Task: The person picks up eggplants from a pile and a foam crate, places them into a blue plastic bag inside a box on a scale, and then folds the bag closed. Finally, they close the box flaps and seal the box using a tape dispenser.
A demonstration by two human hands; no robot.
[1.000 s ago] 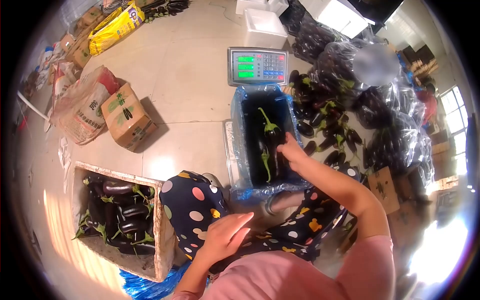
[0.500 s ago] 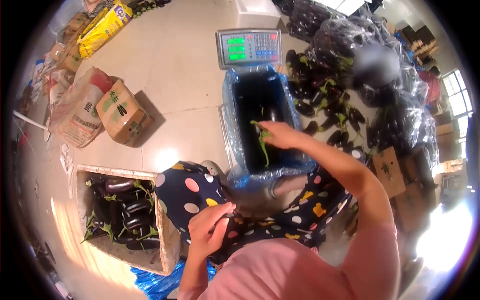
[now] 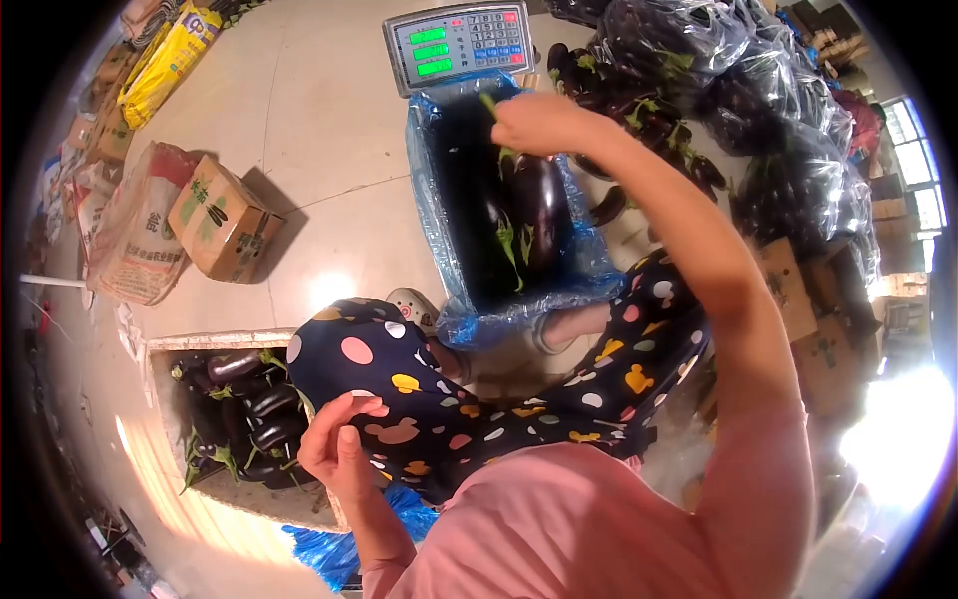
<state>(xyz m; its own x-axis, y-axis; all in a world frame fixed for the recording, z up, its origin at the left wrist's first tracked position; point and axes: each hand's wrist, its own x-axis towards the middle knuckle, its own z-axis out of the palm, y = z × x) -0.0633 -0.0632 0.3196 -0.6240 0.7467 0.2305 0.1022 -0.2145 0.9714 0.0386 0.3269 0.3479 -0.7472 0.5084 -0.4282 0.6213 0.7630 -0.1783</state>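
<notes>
Right-hand grip: my right hand [image 3: 544,124] seems closed around a green stem [image 3: 488,103], whose tip comes out past the fingers; what lies under the palm I cannot see.
Left-hand grip: my left hand [image 3: 342,444] is half curled and holds nothing that I can see, above the patterned trousers [image 3: 399,409], near the foam box.
Clear bags: the plastic bags [image 3: 798,190] lie on the right side, with dark eggplants inside; loose eggplants [image 3: 707,172] are on the floor beside them.
Blue-lined box: the box [image 3: 429,205] is in front of me, with the right hand over its far part.
Foam box: the box [image 3: 222,341] is on my left, with more eggplants inside.
Scale display: the display [image 3: 461,45] is lit green just beyond the blue-lined box; I cannot read the figures surely.
Eggplants in blue liner: a shiny eggplant [image 3: 540,200] lies lengthwise, with another stem [image 3: 507,240] close beside it.
Stem handling: I judge it is good to keep the fingers firm but gentle, the wrist low, and not to scrape the smooth skins or catch the thin liner.
</notes>
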